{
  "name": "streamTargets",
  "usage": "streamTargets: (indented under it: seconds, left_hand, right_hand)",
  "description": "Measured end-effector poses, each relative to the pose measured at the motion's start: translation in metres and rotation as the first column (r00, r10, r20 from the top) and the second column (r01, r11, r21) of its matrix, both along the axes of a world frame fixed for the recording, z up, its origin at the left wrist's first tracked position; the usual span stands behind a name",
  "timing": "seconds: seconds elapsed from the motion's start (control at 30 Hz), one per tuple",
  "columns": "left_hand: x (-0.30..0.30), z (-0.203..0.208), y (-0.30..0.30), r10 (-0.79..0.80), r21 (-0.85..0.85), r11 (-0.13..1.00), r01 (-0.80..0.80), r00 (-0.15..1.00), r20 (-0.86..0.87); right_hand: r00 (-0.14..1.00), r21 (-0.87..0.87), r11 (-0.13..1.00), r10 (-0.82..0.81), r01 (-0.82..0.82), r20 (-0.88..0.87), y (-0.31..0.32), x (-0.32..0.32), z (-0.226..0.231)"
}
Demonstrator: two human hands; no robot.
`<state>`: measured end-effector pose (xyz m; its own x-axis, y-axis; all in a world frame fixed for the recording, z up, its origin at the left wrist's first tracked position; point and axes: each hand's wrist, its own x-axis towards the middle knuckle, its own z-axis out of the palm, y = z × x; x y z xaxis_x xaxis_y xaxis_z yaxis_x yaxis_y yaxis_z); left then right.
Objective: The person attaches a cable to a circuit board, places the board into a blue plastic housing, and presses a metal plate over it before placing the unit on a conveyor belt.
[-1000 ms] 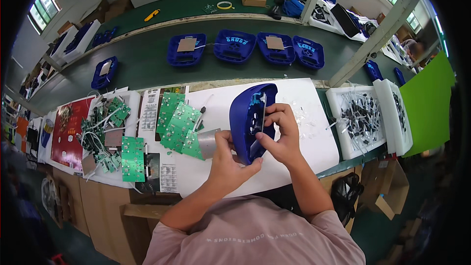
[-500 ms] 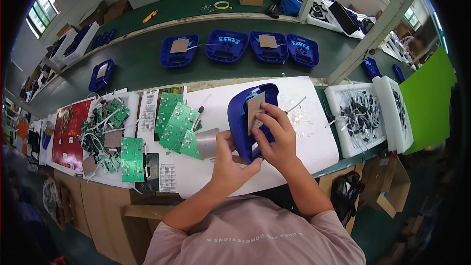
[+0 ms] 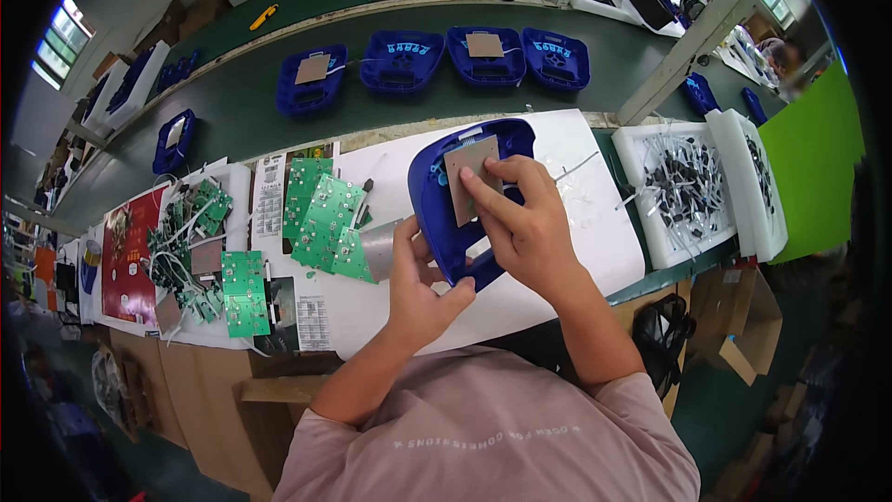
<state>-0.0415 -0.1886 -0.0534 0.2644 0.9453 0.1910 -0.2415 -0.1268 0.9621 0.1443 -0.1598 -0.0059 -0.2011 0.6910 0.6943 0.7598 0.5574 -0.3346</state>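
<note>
A deep blue plastic housing (image 3: 429,223) is held tilted above the white sheet in front of me. My left hand (image 3: 420,279) is closed around its near left edge, with the thumb at the lower rim. Inside the housing lies a flat grey-brown board (image 3: 460,188) with small holes, slanted against the light-blue parts. The fingers of my right hand (image 3: 530,223) press on the board's face near its right edge; that thumb is mostly hidden. A curved grey metal sheet (image 3: 379,249) lies just left of my left hand.
Green circuit boards (image 3: 325,218) lie on the left of the white sheet (image 3: 595,214). Beside them is a pile of wired boards (image 3: 190,251). A white foam tray (image 3: 674,191) of cables stands right. Several blue housings (image 3: 401,60) rest on the green bench behind.
The housing has turned to face up more and moved slightly left and away from me. My right fingers have shifted across the board from a pinch to a flatter press.
</note>
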Motion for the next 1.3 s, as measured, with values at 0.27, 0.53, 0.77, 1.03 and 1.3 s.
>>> streamTargets:
  seconds: [0.27,0.53,0.77,1.03,1.3]
  left_hand:
    - [-0.006,0.001,0.003,-0.042,-0.105,0.992,0.064,0.98,0.193]
    - [-0.056,0.015,0.064,0.087,-0.173,0.979,-0.11,0.987,-0.137]
    - [-0.235,0.04,0.25,0.53,-0.219,0.799,-0.56,0.828,-0.183]
    - [-0.432,-0.027,0.399,0.606,-0.192,0.608,-0.771,0.606,-0.515]
    - [-0.453,-0.064,0.425,0.584,-0.045,0.436,-0.899,0.321,-0.746]
  right_hand:
    - [0.991,0.056,0.993,-0.112,0.109,0.07,-0.006,-0.017,-0.003]
    - [0.942,-0.003,0.991,-0.128,0.136,0.31,0.008,-0.049,0.018]
    - [0.992,0.01,1.0,-0.007,0.006,0.126,-0.024,-0.035,0.004]
    - [0.968,-0.258,0.946,-0.143,0.196,0.208,-0.053,-0.005,-0.039]
    - [0.987,-0.408,0.904,0.158,-0.129,0.036,0.0,-0.066,-0.038]
